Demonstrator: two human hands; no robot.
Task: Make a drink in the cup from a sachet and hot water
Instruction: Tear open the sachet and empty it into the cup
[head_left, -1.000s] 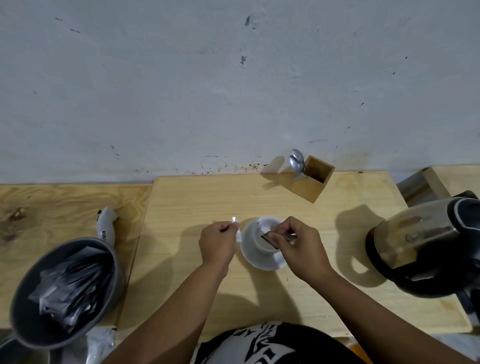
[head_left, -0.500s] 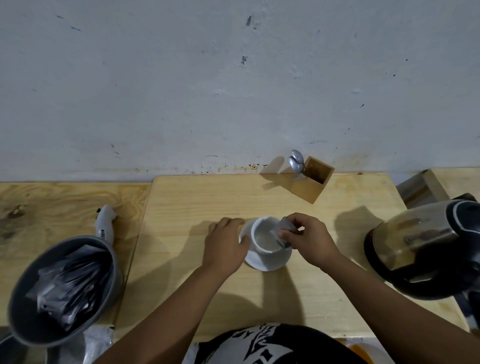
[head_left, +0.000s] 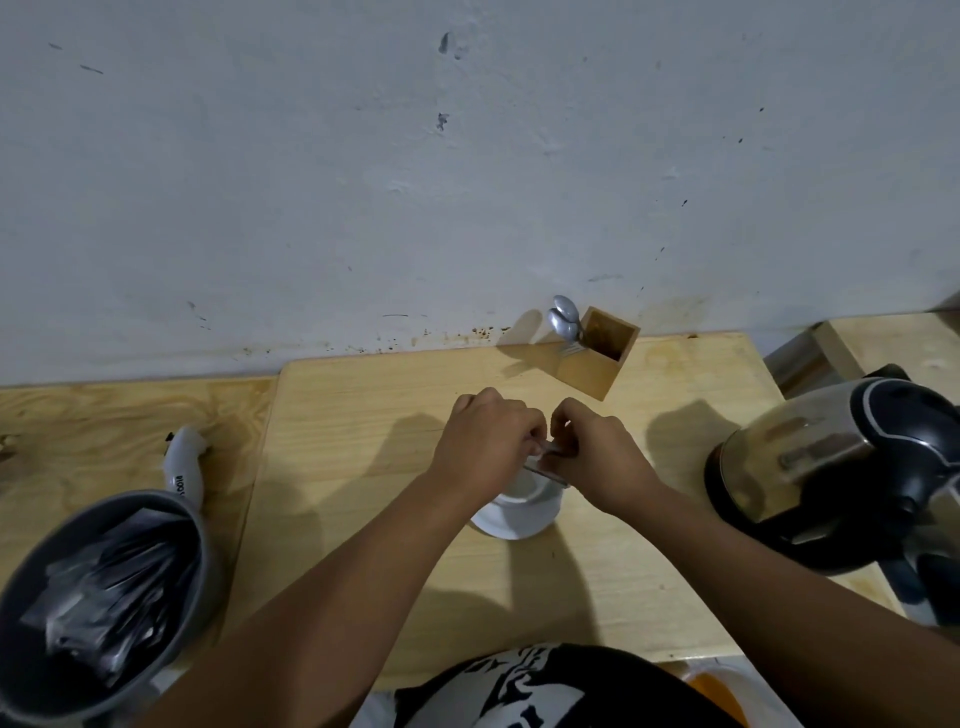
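Observation:
A white cup (head_left: 527, 487) stands on a white saucer (head_left: 522, 519) in the middle of the light wooden table (head_left: 363, 426). Both my hands are directly over the cup and hide most of it. My left hand (head_left: 485, 441) and my right hand (head_left: 597, 449) meet above the rim and pinch a small silvery sachet (head_left: 548, 456) between their fingertips. I cannot see whether powder is in the cup. A steel and black electric kettle (head_left: 836, 467) stands at the right edge of the table.
A grey pot (head_left: 98, 592) full of dark sachets sits at the lower left, with a white handle (head_left: 182, 465) behind it. A wooden holder (head_left: 597, 358) with spoons (head_left: 565, 317) stands by the wall. Another wooden surface (head_left: 893, 338) lies at the far right.
My left hand has moved from beside the cup to above it and joined my right hand on the sachet. Both hands have shifted slightly away from me, over the cup.

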